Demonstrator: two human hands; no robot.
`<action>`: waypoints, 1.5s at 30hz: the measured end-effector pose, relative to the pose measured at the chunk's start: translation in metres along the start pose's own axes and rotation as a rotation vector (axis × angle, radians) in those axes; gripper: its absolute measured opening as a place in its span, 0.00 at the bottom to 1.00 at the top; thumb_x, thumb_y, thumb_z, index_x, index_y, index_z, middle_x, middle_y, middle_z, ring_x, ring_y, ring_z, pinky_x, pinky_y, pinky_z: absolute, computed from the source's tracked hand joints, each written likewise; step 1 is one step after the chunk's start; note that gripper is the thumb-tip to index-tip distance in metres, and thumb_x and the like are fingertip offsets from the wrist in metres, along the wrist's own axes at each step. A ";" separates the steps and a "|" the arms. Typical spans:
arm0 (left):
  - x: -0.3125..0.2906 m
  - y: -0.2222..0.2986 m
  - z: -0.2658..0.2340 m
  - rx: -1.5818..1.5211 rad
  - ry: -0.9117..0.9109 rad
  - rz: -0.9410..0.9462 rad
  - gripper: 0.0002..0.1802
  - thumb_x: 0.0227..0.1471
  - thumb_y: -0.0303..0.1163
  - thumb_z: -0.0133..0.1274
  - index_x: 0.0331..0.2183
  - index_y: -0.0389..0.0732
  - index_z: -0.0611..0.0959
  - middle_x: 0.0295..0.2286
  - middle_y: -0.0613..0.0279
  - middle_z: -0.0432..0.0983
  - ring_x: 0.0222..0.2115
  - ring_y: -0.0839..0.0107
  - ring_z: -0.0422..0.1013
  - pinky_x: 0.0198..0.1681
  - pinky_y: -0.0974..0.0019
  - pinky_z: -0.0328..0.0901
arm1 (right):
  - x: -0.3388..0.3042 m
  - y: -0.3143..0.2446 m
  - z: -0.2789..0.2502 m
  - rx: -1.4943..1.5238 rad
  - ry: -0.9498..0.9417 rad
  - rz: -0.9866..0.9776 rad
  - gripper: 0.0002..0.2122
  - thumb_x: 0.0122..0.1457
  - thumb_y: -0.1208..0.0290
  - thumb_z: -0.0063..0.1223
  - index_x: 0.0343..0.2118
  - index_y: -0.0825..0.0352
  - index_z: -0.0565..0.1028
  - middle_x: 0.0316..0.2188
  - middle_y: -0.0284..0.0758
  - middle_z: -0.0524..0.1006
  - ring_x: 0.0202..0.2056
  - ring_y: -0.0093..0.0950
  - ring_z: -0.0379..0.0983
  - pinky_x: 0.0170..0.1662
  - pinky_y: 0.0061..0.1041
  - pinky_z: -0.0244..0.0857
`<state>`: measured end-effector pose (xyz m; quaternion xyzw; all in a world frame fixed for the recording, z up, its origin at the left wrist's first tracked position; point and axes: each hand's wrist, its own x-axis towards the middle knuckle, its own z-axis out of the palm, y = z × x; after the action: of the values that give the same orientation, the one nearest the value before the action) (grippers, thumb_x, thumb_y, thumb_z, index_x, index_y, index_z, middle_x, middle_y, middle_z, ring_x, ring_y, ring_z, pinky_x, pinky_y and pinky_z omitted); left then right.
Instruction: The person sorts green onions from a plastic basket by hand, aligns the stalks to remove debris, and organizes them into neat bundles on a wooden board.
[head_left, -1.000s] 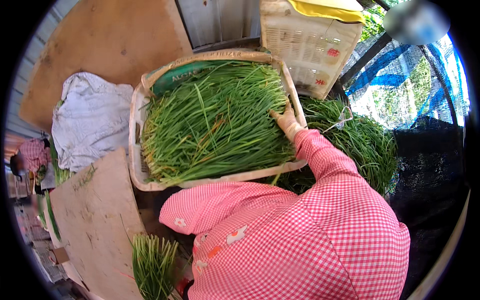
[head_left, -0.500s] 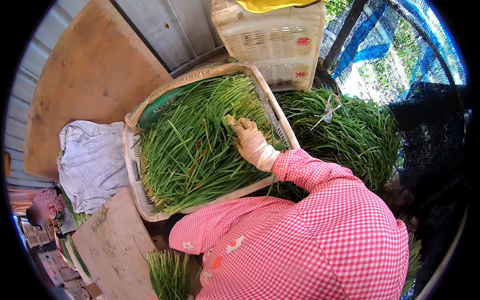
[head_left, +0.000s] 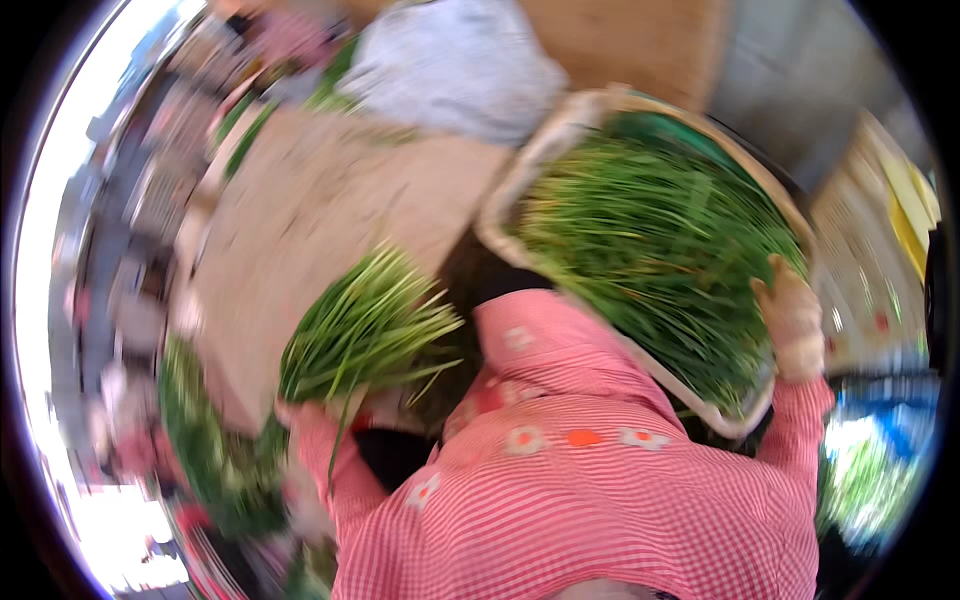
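Observation:
A bunch of green chives (head_left: 365, 325) lies across my left hand (head_left: 350, 402), which grips it at the lower left; the bunch hides most of the fingers. My gloved right hand (head_left: 790, 320) is at the right side of the pale plastic crate (head_left: 640, 355), fingers apart and nothing visible in them. Loose chives (head_left: 660, 240) fill that crate in a thick layer. A green and tan sack (head_left: 665, 130) lines its far side. Motion blurs the picture.
A wooden board (head_left: 330, 190) with green scraps lies at the left. Beyond it are a pale patterned cloth (head_left: 455, 65) and a person in pink (head_left: 290, 38). More greens (head_left: 215, 450) are piled at the lower left. A pale crate (head_left: 865, 250) stands at the right.
My view has swung left, shifting the filled crate rightward. My left hand has come into view with a chive bunch. My right hand has moved from the chives to the crate's right edge.

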<state>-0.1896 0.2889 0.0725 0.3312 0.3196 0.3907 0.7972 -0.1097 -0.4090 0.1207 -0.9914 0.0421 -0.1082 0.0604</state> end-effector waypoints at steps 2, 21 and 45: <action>0.001 -0.002 0.002 -0.140 0.059 -0.024 0.23 0.46 0.42 0.40 0.39 0.36 0.76 0.39 0.51 0.73 0.39 0.54 0.69 0.45 0.51 0.63 | 0.022 -0.053 0.006 0.389 -0.003 -0.141 0.14 0.49 0.65 0.55 0.38 0.66 0.71 0.21 0.34 0.73 0.21 0.28 0.70 0.25 0.28 0.65; -0.032 0.005 -0.027 -0.393 0.149 -0.080 0.16 0.49 0.37 0.38 0.28 0.36 0.75 0.28 0.51 0.75 0.28 0.55 0.72 0.35 0.54 0.69 | 0.006 -0.385 0.155 1.422 -1.465 -0.779 0.18 0.55 0.70 0.50 0.49 0.67 0.65 0.39 0.32 0.73 0.38 0.19 0.69 0.40 0.19 0.66; -0.016 0.012 -0.030 -0.472 0.295 0.051 0.20 0.50 0.41 0.36 0.33 0.35 0.76 0.34 0.51 0.74 0.33 0.55 0.72 0.38 0.52 0.68 | -0.051 -0.445 0.095 1.689 -1.957 -0.002 0.22 0.57 0.61 0.47 0.51 0.67 0.61 0.23 0.26 0.67 0.20 0.13 0.56 0.22 0.13 0.52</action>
<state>-0.2254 0.2899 0.0681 0.0838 0.3237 0.5184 0.7871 -0.1069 0.0464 0.0753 -0.3131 -0.1010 0.6654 0.6701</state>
